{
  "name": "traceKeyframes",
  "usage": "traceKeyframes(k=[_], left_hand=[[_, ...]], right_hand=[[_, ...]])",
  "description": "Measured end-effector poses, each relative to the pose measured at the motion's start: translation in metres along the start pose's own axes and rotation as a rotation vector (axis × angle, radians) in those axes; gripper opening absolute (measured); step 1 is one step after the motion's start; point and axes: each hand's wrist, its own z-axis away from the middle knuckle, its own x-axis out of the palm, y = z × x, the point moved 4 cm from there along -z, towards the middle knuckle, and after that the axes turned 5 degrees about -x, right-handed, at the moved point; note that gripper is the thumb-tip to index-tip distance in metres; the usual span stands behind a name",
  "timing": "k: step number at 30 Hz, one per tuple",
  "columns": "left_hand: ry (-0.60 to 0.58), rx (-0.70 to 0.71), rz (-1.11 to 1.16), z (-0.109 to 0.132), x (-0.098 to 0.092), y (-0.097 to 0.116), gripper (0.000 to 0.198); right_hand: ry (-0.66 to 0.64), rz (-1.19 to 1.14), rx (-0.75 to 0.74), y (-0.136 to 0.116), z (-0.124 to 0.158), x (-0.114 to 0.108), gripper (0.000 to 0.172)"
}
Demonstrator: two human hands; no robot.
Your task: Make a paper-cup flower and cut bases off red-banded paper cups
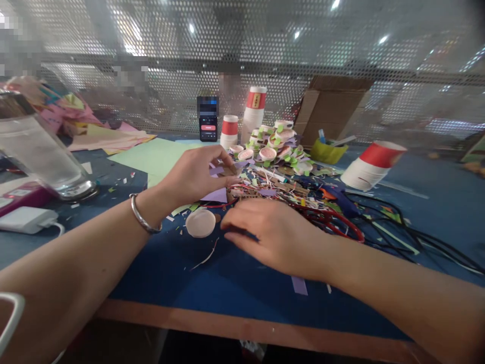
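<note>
Seeing a smooth round disc [200, 223] toward the bench's front edge [197, 317], right hand [276, 232] gaping beside it, left hand [197, 172] at purple paper [215, 196], grip unclear.

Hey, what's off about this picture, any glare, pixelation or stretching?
Head view, glare: bright spots across the perforated grey metal screen; head view, pixelation: blocks over part of the upright black phone; head view, stretching: the clear glass tumbler leans, probably from wide-angle distortion.
</note>
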Motion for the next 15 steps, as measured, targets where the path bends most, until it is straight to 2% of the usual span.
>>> traceKeyframes(k=[3, 8, 12, 15], left_hand=[[0.001, -0.003, -0.003, -0.001, 0.002, -0.002, 0.028], [0.001, 0.026, 0.003, 0.0, 0.003, 0.0, 0.024], [0.008, 0.023, 0.013, 0.0, 0.004, -0.001, 0.024], [0.003, 0.023, 0.024, 0.0, 0.004, 0.0, 0.024]], right_hand=[[-0.063, 0.052, -0.041, -0.007, -0.015, 0.014, 0.016], [-0.068, 0.042, -0.037, -0.006, -0.025, 0.024, 0.017], [-0.006, -0.254, 0.02, -0.005, -0.016, 0.009, 0.008], [-0.029, -0.602, 0.265, 0.004, -0.002, -0.002, 0.007]])
